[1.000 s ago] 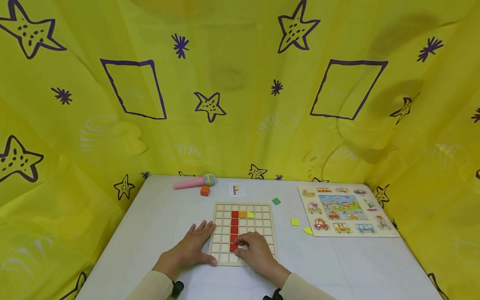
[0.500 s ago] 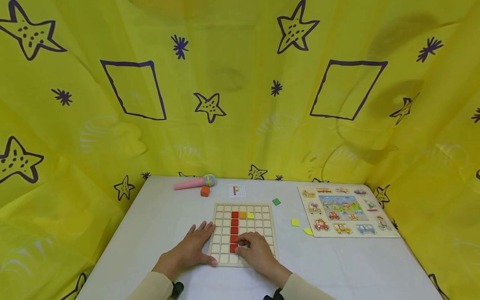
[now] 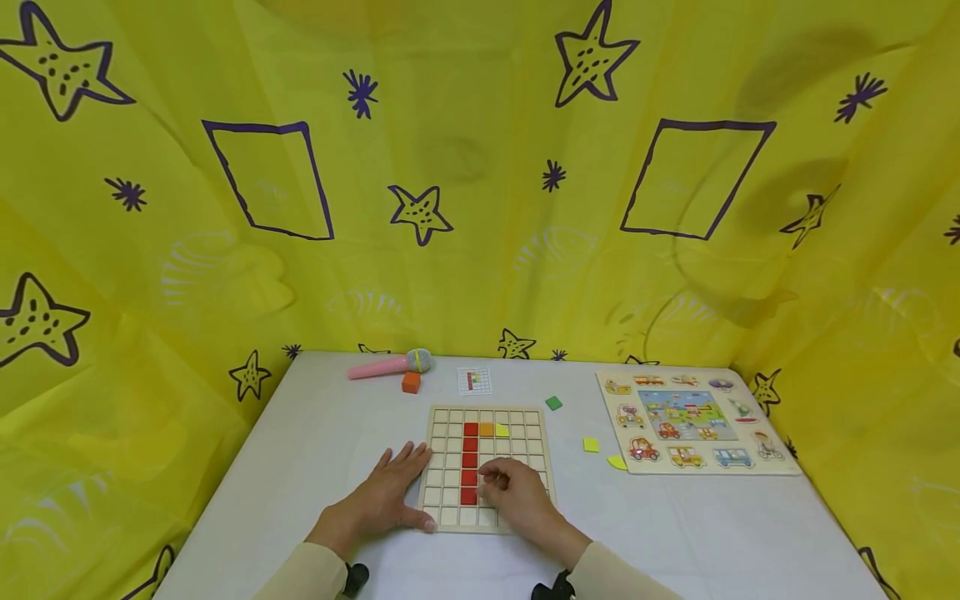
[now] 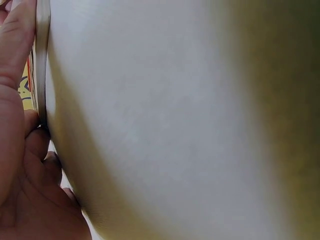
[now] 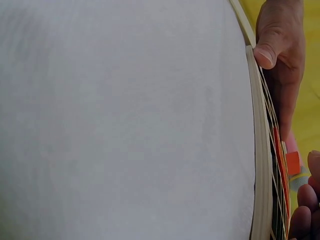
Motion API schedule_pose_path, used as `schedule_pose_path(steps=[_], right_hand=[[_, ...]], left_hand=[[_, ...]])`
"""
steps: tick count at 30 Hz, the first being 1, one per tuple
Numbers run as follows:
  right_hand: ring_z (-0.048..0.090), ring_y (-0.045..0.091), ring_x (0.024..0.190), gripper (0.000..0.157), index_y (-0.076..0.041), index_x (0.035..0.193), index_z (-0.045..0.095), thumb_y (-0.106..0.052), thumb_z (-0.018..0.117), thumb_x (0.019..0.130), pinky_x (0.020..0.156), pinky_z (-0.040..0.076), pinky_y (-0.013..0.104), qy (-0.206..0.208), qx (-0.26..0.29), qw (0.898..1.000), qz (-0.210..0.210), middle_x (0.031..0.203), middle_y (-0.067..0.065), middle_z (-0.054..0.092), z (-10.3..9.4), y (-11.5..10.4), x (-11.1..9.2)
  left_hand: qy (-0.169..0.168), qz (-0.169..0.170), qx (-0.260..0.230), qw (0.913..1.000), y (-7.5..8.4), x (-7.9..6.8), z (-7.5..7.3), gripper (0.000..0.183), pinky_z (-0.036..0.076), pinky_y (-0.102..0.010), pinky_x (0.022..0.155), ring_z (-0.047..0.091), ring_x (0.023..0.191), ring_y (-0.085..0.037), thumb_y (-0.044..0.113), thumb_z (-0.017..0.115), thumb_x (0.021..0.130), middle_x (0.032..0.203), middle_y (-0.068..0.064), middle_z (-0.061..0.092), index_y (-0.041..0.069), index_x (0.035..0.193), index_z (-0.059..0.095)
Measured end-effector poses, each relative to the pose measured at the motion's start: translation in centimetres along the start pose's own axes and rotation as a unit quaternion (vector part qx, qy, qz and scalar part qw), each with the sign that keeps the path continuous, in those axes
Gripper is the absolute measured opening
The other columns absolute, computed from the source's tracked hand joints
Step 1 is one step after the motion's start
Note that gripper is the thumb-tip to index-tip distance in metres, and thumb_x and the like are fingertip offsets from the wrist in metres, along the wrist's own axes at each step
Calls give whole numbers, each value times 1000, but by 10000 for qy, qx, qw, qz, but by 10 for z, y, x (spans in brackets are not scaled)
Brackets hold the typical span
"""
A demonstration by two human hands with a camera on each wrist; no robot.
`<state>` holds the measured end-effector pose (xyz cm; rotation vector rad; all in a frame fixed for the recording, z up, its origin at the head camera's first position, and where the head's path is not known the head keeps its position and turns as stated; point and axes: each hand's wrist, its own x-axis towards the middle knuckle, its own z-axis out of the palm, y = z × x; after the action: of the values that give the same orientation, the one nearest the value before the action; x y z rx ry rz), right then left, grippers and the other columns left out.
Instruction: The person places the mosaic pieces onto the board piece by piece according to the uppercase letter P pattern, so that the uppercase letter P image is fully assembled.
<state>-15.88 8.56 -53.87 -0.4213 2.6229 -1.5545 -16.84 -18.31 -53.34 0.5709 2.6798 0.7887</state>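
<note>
A wooden grid board point(image 3: 442, 493) lies in front of me with a column of red tiles point(image 3: 469, 460), an orange tile point(image 3: 487, 430) and a yellow tile point(image 3: 502, 431) in its cells. My left hand point(image 3: 386, 492) rests against the board's left side, fingers spread, thumb at the near left corner. Just right of the lower red tiles, my right hand point(image 3: 517, 498) hovers low over the grid with loosely bent fingers point(image 5: 307, 196); I see nothing held between them. It covers several cells at the board's lower right.
Behind the board are a pink microphone point(image 3: 386, 365), an orange block point(image 3: 411, 382), a pattern card point(image 3: 474, 381) and a green tile point(image 3: 553, 403). To the right lie a yellow square point(image 3: 591, 445), a curved yellow piece point(image 3: 617, 462) and a vehicle puzzle point(image 3: 738, 460). Yellow curtains point(image 3: 480, 292) border the table.
My right hand has drawn slightly to the right, off the lower red tiles, which now show whole. The left hand and the board stay where they were.
</note>
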Motion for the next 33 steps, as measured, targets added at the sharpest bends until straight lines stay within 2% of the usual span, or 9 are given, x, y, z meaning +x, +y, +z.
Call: schedule_pose_path(steps=[8, 14, 18, 24, 31, 33], right_hand=[[57, 11, 86, 19, -5, 112, 74, -10, 78, 94, 73, 51, 20, 154, 169, 9997, 81, 97, 0, 68, -12, 4, 9], [59, 15, 93, 21, -6, 118, 74, -9, 75, 97, 77, 52, 22, 410, 40, 9988, 282, 103, 0, 70, -35, 6, 27], [61, 15, 96, 26, -5, 122, 73, -6, 74, 97, 82, 52, 25, 585, 31, 9978, 297, 109, 6, 73, -54, 10, 42], [63, 26, 107, 37, 1, 135, 66, 0, 70, 98, 87, 52, 26, 425, 387, 9982, 149, 126, 20, 70, -86, 21, 63], [57, 40, 122, 43, 2, 144, 58, 2, 64, 101, 88, 52, 24, 216, 543, 9982, 146, 141, 27, 61, -121, 41, 84], [55, 41, 125, 46, 1, 147, 55, 2, 63, 102, 92, 53, 28, 155, 503, 9984, 214, 145, 28, 59, -129, 47, 89]], left_hand=[[-33, -55, -33, 10000, 1, -2, -2, 119, 7, -62, 132, 17, 163, -39, 51, 92, 73, 172, -17, 30, 2, 164, 33], [-20, -58, -17, 10000, -1, -2, -2, 119, 7, -62, 133, 17, 163, -38, 52, 92, 73, 173, -16, 30, 3, 164, 33], [-26, -44, -1, 10000, -2, -3, -2, 119, 7, -62, 132, 17, 163, -38, 52, 92, 73, 173, -16, 30, 3, 164, 33], [-50, -129, 5, 9999, -2, -1, -2, 119, 7, -60, 133, 17, 164, -36, 52, 92, 73, 173, -13, 31, 5, 165, 33], [-18, -102, -41, 9999, 0, -1, -1, 118, 7, -60, 133, 18, 164, -36, 50, 93, 73, 173, -13, 31, 5, 164, 34], [-12, -103, -26, 9999, 1, -1, -1, 118, 7, -59, 133, 18, 164, -36, 50, 93, 73, 173, -13, 31, 4, 164, 35]])
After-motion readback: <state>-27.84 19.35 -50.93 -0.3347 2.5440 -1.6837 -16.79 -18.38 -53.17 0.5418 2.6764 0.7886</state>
